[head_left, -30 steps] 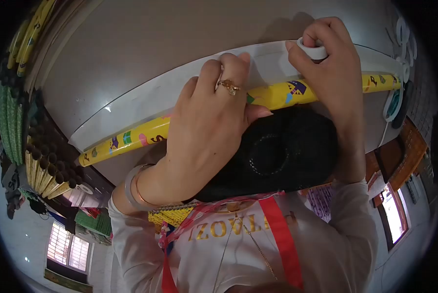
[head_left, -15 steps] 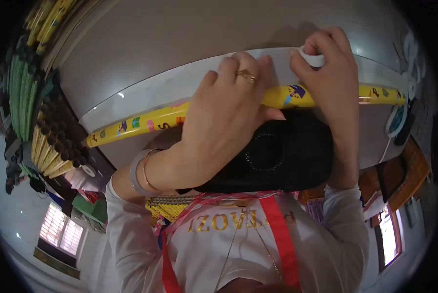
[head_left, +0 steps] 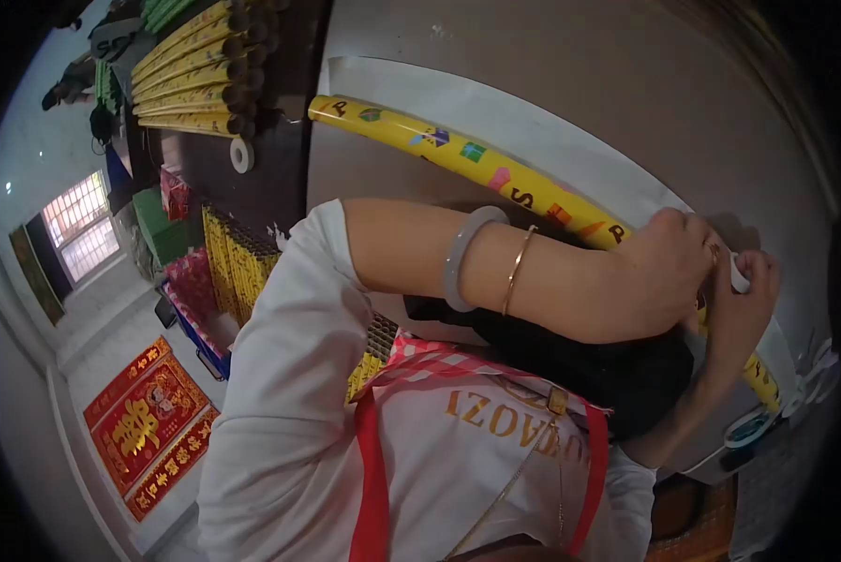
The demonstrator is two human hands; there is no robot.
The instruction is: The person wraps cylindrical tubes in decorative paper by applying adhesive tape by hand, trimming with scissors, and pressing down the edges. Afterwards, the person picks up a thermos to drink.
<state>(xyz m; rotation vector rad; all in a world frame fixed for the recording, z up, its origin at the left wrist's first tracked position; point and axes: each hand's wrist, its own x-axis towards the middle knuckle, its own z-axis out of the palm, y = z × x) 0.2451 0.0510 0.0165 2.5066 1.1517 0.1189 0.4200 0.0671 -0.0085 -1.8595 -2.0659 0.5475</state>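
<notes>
A narrow roll of yellow printed wrapping paper (head_left: 476,167) lies slantwise across the grey table, its far right part passing under my hands. A pale sheet (head_left: 523,126) stretches along its far side. My left hand (head_left: 659,272), with a ring, a grey bangle and a thin bracelet on that arm, is closed over the paper roll; its fingertips are partly hidden. Right beside it, my right hand (head_left: 744,295) is curled round a small white roll of tape (head_left: 740,273). The two hands nearly touch.
Several yellow paper rolls (head_left: 191,80) are stacked on a dark surface at left, near another white tape roll (head_left: 241,155). A blue-edged crate (head_left: 195,323) stands below. A black object (head_left: 570,361) sits between my body and the table. A red printed poster (head_left: 148,426) lies on the floor.
The view has swung, so the paper roll now slants down to the right. My left hand has moved along the roll toward my right hand, which still has the tape.
</notes>
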